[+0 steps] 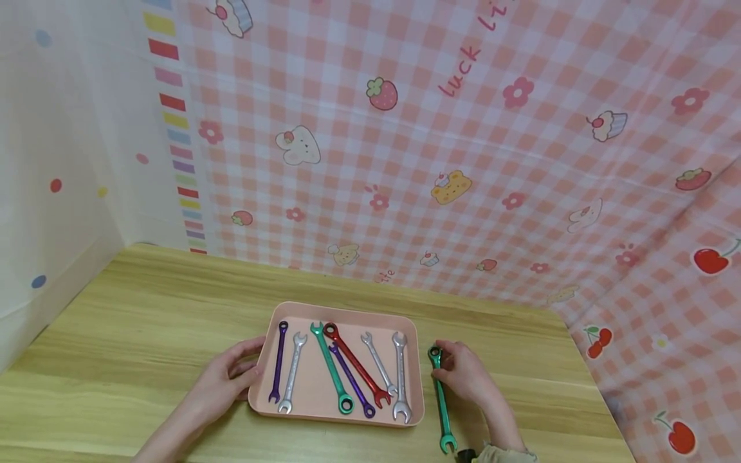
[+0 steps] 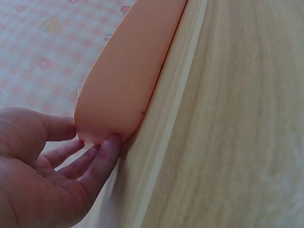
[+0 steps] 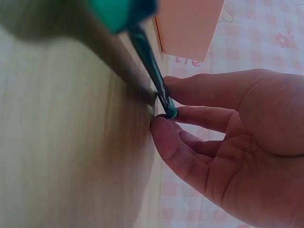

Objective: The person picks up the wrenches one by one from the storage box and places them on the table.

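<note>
A pink tray (image 1: 336, 417) stands on the table, holding several wrenches. Against its left outer wall rest the fingertips of my left hand (image 1: 222, 379), also seen touching the tray's end in the left wrist view. To the right of the tray, my right hand (image 1: 466, 373) pinches a green combination wrench (image 1: 442, 405) near its ring end between thumb and fingers. The open end of that wrench points toward me. In the right wrist view its near end looks raised above the wood and blurred, while the fingertips hold the far end low by the table.
Inside the tray lie a green wrench (image 1: 331, 363), a red wrench (image 1: 356, 363), purple wrenches (image 1: 278, 363) and silver wrenches (image 1: 401, 373). The wooden table (image 1: 173, 308) meets a pink checked cloth (image 1: 405, 161) behind and at the right. A dark object (image 1: 466, 456) shows beside the right sleeve.
</note>
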The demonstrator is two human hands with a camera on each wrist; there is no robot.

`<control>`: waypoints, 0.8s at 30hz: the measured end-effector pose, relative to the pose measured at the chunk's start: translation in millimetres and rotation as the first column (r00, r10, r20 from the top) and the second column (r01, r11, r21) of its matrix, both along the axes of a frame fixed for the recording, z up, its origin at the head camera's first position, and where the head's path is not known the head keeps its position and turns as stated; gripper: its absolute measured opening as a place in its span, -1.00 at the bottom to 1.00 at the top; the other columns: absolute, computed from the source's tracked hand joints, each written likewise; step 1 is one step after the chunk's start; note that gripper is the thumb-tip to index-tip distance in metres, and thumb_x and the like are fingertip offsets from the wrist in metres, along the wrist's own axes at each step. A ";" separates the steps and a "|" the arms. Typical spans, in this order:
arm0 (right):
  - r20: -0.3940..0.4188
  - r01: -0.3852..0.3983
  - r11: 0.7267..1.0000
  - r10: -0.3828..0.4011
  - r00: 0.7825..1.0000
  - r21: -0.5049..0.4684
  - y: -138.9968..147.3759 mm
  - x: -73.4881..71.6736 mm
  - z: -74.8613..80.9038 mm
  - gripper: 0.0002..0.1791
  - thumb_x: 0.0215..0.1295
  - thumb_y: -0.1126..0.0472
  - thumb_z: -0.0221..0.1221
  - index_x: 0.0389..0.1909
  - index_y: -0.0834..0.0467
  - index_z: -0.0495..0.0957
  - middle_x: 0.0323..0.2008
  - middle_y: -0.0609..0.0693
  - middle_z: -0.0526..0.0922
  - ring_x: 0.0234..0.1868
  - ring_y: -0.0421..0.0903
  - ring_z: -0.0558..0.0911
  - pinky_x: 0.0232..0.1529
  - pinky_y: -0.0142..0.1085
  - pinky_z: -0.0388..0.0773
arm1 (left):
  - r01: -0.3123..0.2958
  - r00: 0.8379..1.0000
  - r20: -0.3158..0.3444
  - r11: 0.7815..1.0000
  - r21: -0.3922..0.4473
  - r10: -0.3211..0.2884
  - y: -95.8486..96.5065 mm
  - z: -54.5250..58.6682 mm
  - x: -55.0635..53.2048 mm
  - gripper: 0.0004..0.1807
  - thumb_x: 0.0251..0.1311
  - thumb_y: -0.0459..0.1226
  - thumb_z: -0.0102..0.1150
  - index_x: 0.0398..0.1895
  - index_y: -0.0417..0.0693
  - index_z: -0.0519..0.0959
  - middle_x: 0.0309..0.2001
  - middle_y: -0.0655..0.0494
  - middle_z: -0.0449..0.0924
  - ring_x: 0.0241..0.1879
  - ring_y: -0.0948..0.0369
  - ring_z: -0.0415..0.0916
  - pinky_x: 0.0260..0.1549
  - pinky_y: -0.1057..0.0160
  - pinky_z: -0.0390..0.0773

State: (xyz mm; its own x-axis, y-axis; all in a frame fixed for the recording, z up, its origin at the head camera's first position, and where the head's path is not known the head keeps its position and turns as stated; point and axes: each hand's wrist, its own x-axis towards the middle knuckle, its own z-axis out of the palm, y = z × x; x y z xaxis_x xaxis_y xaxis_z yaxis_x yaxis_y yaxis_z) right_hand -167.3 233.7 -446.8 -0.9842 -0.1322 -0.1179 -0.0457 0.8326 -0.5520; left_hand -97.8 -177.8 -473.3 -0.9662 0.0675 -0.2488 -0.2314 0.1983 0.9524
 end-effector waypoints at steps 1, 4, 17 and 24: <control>0.000 -0.001 1.000 0.001 1.000 0.003 -0.1 0.0 0.1 -0.36 0.13 0.43 0.42 0.28 0.44 0.53 -0.19 0.17 0.63 -0.20 -0.07 0.67 -0.09 -0.13 0.72 | 0.001 1.000 0.001 1.000 -0.003 -0.001 -0.1 0.0 -0.1 -0.36 0.51 -0.45 0.03 0.61 -0.27 0.19 0.55 -0.44 0.25 0.37 -0.23 0.52 -0.06 0.18 0.83; 0.001 -0.003 1.000 0.003 1.000 0.007 -0.1 0.0 -0.1 -0.36 0.13 0.43 0.43 0.28 0.44 0.53 -0.18 0.17 0.64 -0.20 -0.07 0.68 -0.07 -0.10 0.72 | -0.003 1.000 0.007 1.000 -0.014 0.003 0.1 0.5 0.0 -0.37 0.51 -0.44 0.03 0.61 -0.26 0.20 0.54 -0.44 0.26 0.36 -0.21 0.53 -0.07 0.19 0.83; 0.003 -0.001 1.000 0.001 1.000 0.024 0.6 1.1 -0.7 -0.39 0.15 0.42 0.42 0.27 0.42 0.55 -0.10 0.20 0.65 -0.17 -0.04 0.69 -0.06 -0.08 0.73 | -0.002 1.000 0.004 1.000 -0.014 0.002 0.4 -0.1 -0.5 -0.37 0.52 -0.44 0.03 0.60 -0.27 0.19 0.52 -0.45 0.29 0.35 -0.20 0.54 -0.08 0.19 0.83; 0.040 0.019 0.999 -0.021 0.999 0.041 -0.7 1.1 -0.4 -0.40 0.20 0.41 0.40 0.30 0.37 0.55 -0.04 0.21 0.64 -0.14 -0.03 0.65 -0.07 -0.09 0.72 | -0.004 1.000 0.001 1.000 -0.006 0.004 0.2 -0.2 -0.1 -0.37 0.51 -0.45 0.03 0.60 -0.27 0.19 0.52 -0.45 0.29 0.34 -0.20 0.55 -0.07 0.19 0.83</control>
State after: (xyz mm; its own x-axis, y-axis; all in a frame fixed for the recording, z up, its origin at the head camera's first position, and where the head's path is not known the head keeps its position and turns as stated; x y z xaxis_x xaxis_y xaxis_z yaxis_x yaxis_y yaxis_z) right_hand -166.2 233.0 -447.2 -0.9809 -0.1068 -0.1625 -0.0072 0.8550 -0.5186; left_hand -97.8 -177.6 -473.5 -0.9663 0.0621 -0.2499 -0.2329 0.2028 0.9511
